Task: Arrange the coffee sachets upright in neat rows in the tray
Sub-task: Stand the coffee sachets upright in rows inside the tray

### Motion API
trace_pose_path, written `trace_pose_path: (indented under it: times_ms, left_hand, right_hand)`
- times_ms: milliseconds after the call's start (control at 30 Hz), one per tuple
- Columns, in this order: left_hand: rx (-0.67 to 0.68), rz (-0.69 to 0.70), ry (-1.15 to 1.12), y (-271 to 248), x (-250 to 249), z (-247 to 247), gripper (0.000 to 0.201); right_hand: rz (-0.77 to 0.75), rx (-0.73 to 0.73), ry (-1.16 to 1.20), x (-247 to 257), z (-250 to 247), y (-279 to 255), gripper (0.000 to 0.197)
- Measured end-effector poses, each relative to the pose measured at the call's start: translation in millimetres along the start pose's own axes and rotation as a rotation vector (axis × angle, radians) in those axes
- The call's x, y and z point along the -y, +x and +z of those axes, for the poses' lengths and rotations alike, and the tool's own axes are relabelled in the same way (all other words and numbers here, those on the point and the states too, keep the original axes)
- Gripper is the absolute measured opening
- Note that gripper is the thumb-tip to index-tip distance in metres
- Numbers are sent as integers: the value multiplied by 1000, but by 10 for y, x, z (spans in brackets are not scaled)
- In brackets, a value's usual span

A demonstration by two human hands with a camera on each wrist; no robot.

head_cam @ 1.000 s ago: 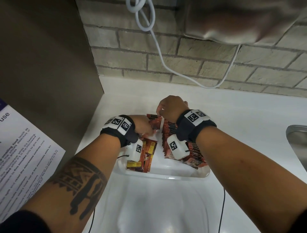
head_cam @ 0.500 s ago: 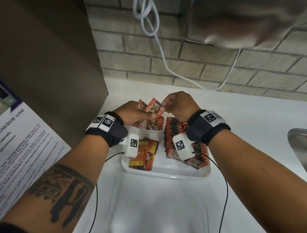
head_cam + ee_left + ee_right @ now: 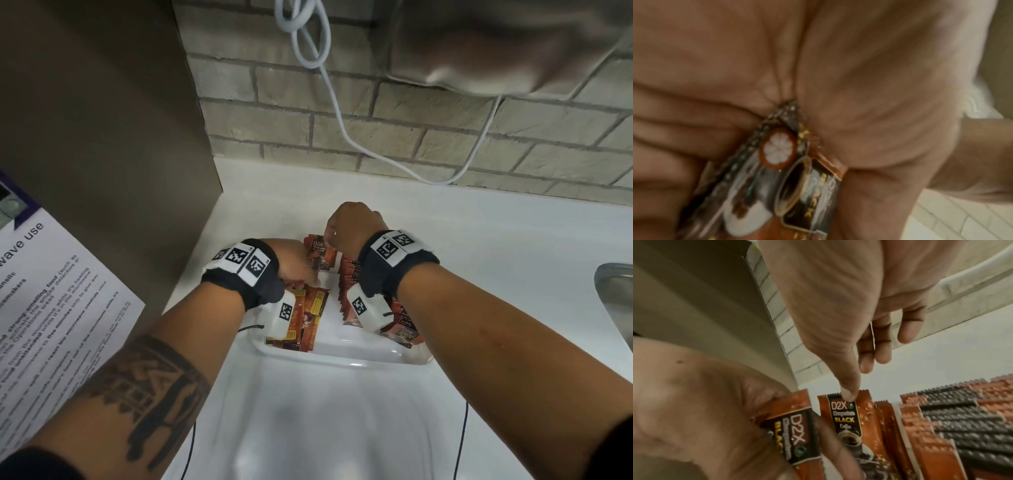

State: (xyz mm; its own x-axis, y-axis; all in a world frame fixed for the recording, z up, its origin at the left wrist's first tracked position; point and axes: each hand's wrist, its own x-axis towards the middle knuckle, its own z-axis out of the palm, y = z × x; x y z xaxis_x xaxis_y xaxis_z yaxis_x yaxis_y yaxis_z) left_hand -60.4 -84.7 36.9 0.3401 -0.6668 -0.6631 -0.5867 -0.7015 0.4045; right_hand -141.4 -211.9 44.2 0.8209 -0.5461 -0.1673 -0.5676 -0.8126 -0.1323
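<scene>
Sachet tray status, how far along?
Done: one packed upright row of orange-brown coffee sachets on the white plastic tray's right. In hand: left hand grips several sachets; right hand's thumb steadies an upright sachet starting a second row. Left: loose flat sachets, front left.

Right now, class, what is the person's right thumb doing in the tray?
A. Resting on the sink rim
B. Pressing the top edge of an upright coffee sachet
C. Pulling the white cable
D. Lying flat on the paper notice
B: in the right wrist view the right hand sets its thumb tip on the top edge of an upright sachet standing beside the packed row.
</scene>
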Motion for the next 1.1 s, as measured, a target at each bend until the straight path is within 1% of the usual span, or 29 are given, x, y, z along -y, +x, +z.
trace_pose_path:
  times_ms: [100, 167, 233, 333, 467, 567, 667, 867, 933, 1033, 1100]
  left_hand:
    - [15, -11, 81, 112, -37, 41, 33]
    - [26, -27, 105, 165, -61, 56, 31]
    - [24, -37, 99, 217, -68, 60, 31]
    - [35, -39, 85, 270, -65, 62, 29]
    - [43, -34, 121, 290, -78, 60, 21]
    - [59, -21, 141, 292, -98, 60, 19]
    - [62, -10, 137, 287, -108, 59, 19]
    - [56, -9, 122, 282, -116, 75, 28]
    - [52, -9, 92, 277, -118, 73, 31]
    - [42, -13, 77, 253, -131, 65, 25]
    - [40, -17, 81, 249, -138, 63, 25]
  right_hand:
    - [-9, 6, -64, -7, 67, 44, 16]
    - [-9, 10, -108, 3, 87, 57, 12]
    - [-9, 11, -145, 18, 91, 71, 19]
    - [-8, 7, -138, 27, 87, 89, 19]
    - [2, 31, -140, 34, 106, 107, 26]
    - [11, 57, -130, 40, 92, 119, 21]
    - [17, 64, -94, 42, 79, 116, 18]
    - [12, 64, -116, 44, 66, 89, 27]
    - [10, 59, -101, 38, 73, 86, 23]
    - [12, 48, -91, 42, 70, 82, 14]
    - [11, 40, -96, 44, 61, 75, 15]
